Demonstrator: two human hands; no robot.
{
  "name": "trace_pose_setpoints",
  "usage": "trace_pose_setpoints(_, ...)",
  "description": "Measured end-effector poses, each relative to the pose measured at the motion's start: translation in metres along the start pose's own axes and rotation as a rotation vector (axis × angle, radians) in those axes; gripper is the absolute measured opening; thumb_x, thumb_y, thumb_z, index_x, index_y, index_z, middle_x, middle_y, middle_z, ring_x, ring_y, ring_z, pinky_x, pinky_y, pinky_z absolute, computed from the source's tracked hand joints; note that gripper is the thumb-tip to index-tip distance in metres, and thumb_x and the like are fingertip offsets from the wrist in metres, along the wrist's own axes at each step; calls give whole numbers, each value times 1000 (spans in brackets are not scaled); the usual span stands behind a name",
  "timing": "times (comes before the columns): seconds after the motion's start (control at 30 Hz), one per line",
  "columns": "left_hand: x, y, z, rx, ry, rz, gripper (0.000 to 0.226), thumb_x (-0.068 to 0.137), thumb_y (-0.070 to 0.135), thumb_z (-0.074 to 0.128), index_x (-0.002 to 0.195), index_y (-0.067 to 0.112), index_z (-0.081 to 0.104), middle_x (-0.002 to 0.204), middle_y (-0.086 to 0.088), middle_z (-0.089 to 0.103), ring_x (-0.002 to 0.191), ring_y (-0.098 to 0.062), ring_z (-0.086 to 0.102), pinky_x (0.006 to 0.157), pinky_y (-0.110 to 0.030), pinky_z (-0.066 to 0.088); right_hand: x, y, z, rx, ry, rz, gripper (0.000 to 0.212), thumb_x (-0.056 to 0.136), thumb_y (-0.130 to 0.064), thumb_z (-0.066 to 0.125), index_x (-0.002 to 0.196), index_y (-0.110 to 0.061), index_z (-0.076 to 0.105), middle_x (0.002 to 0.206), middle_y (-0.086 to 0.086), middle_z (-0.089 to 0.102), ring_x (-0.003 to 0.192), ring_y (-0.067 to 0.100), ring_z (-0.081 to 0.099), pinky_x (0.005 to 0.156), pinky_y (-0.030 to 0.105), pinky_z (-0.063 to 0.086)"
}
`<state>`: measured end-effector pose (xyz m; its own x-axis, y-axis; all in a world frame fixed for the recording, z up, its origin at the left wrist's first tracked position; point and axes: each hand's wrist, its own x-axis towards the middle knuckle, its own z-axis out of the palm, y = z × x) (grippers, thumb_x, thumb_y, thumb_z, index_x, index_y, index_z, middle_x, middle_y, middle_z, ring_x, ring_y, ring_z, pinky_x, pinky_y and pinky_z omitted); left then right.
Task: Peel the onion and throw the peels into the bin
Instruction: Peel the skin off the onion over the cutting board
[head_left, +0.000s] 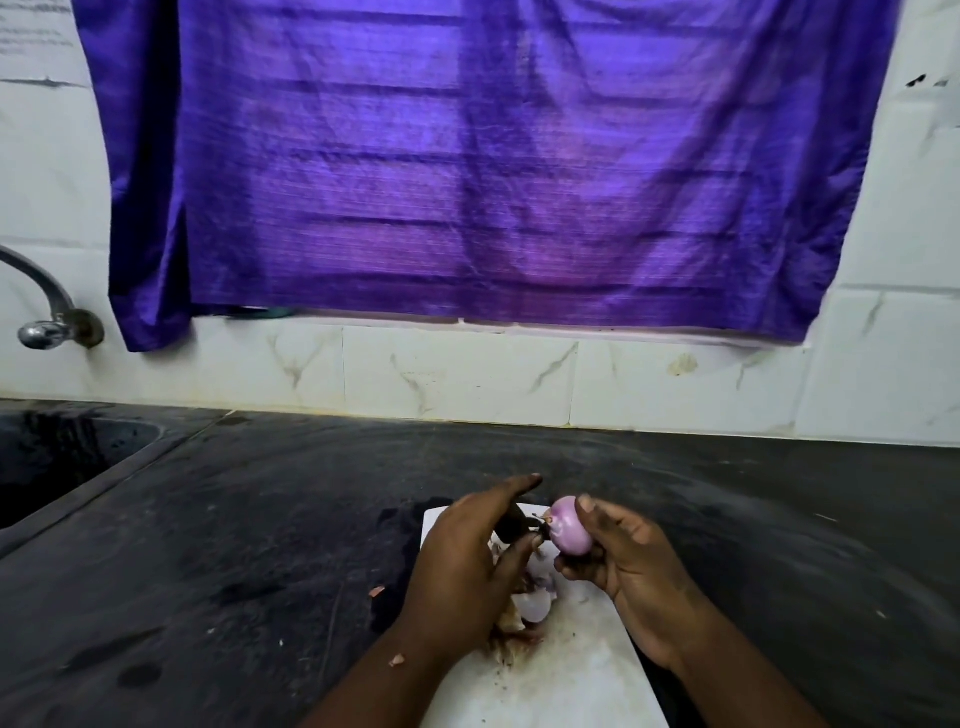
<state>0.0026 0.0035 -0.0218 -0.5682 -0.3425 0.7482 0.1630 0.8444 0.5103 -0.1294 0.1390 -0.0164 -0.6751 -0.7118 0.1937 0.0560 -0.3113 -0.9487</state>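
Note:
A small pink-purple onion (570, 525) is held above a white cutting board (571, 675) on the dark counter. My right hand (631, 564) grips the onion from the right, thumb on top. My left hand (470, 556) pinches a dark strip of peel (514, 525) at the onion's left tip, thumb and fingers closed on it. Loose peels (530, 608) lie in a pile on the board under my left hand, partly hidden by it. No bin is in view.
A black sink (57, 457) sits at the left with a metal tap (47, 322) on the wall above it. White marble tiles (467, 379) back the counter, and a purple curtain (478, 166) hangs over them. Small peel scraps (376, 591) lie on the counter.

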Motion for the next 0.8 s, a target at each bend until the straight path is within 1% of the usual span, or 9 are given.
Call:
trace_pose_setpoints(0.13,1,1,-1,-74,13,-12,58,89,11,75,137,39,60,106,20,66,106,-7,64,91,-9,43,-1,-1,2,-15,-27,-11,34,84,-30,65,105,-7,78,95,12,81,72,15,75,59,27,61)
trace_pose_setpoints(0.2,1,2,-2,-178,4,-40,58,89,10,77,138,35,60,108,16,69,108,-10,66,91,-12,48,-2,-1,3,-24,-48,-27,31,84,-28,65,102,-7,79,94,12,81,73,16,76,59,26,61)
trace_pose_setpoints(0.3,1,4,1,-275,-21,-92,60,89,7,78,140,35,59,103,13,72,102,-13,70,88,-20,54,-3,-2,3,-41,-81,-51,28,83,-24,67,103,-8,79,94,12,81,78,18,77,63,26,62)
trace_pose_setpoints(0.4,2,2,3,-350,5,-177,63,89,1,75,139,36,59,94,11,72,93,-12,70,82,-17,53,-2,0,3,-30,-100,-61,27,85,-19,68,107,-7,77,98,13,81,82,21,78,66,26,61)
trace_pose_setpoints(0.47,4,0,2,-404,10,-236,65,89,-1,75,139,37,58,92,10,71,90,-10,70,82,-19,55,-1,3,1,-39,-108,-64,24,87,-20,77,108,-9,78,103,16,81,88,25,78,70,29,62)
trace_pose_setpoints(0.57,2,0,4,-496,-36,-327,68,91,-2,73,141,41,56,92,1,70,94,-16,71,86,-26,59,3,8,-5,-82,-120,-104,47,75,-31,84,116,-9,75,113,19,78,100,31,76,82,34,63)
trace_pose_setpoints(0.67,7,-10,4,-583,-72,-426,70,92,-4,70,143,42,55,93,-10,70,91,-20,70,84,-28,57,3,15,-3,-187,-103,-183,63,69,-40,90,121,-10,73,113,13,79,105,24,76,84,29,61)
trace_pose_setpoints(0.73,6,-9,3,-675,-99,-472,72,93,-6,69,147,39,52,92,-7,71,87,-18,70,80,-30,56,5,17,-1,-284,-60,-244,48,77,-33,89,116,-9,74,107,12,79,99,21,76,81,27,61)
trace_pose_setpoints(0.8,-1,3,6,-825,-183,-474,75,91,-11,68,149,32,48,89,-4,71,76,-14,67,67,-26,55,19,13,-14,-307,164,-287,22,85,-19,82,105,-11,75,95,9,79,88,22,72,71,21,59)
